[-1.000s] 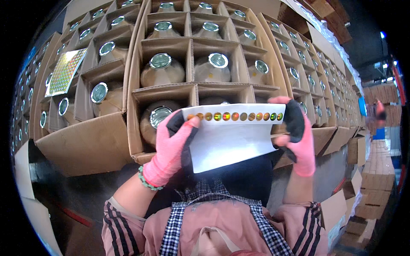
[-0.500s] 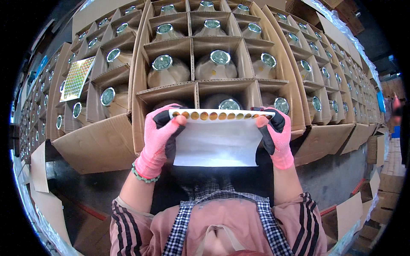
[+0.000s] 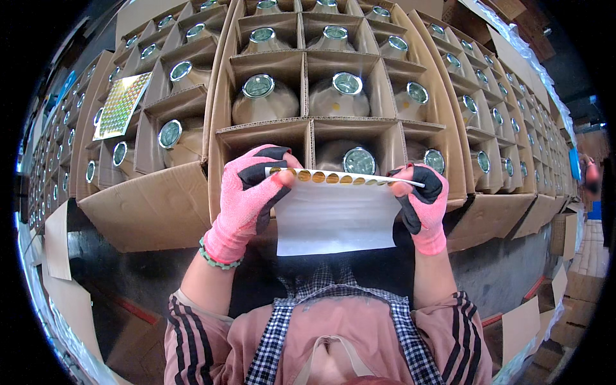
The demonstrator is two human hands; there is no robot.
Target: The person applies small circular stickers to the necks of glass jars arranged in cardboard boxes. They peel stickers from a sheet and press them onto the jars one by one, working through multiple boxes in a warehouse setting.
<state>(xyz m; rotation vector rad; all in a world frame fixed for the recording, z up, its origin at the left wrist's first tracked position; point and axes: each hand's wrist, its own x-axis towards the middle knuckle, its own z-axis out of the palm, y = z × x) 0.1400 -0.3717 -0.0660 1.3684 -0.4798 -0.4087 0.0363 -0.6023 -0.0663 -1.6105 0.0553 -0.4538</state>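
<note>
So the fingers [image 3: 284, 178] on both sides are pinched down pretty tight, thumb against fingertips, with just the thickness of a white sheet [image 3: 337, 221] between them. The left hand [image 3: 253, 186] has it by the upper left corner, and the right hand [image 3: 423, 204] has it by the upper right, where the edge looks kinda bent over. Along that top edge there's a row of round gold stickers [image 3: 332, 178], and below them the plain white part hangs down in front of the person's lap, with a bit of a curve to it. Both hands are in pink gloves with black on the finger parts, and there's a green beaded bracelet [image 3: 219, 256] on the left wrist. Just past the sheet, basically right behind its top edge, is a glass jar [image 3: 359, 160] with a round rim, sitting in one of the compartments of the middle carton [image 3: 356, 120]. More jars like it fill the slots farther back, all split up by cardboard dividers. Over on the left carton [image 3: 144, 208] a shiny patterned sheet [image 3: 122, 106] is lying across the tops, well apart from the hands. There's another packed carton [image 3: 494, 215] on the right, flap hanging down. Closer in, the person's wearing a pinkish top [image 3: 256, 330] with black-striped sleeves and checked straps [image 3: 272, 337]. The floor [image 3: 494, 260] is dark grey.
</note>
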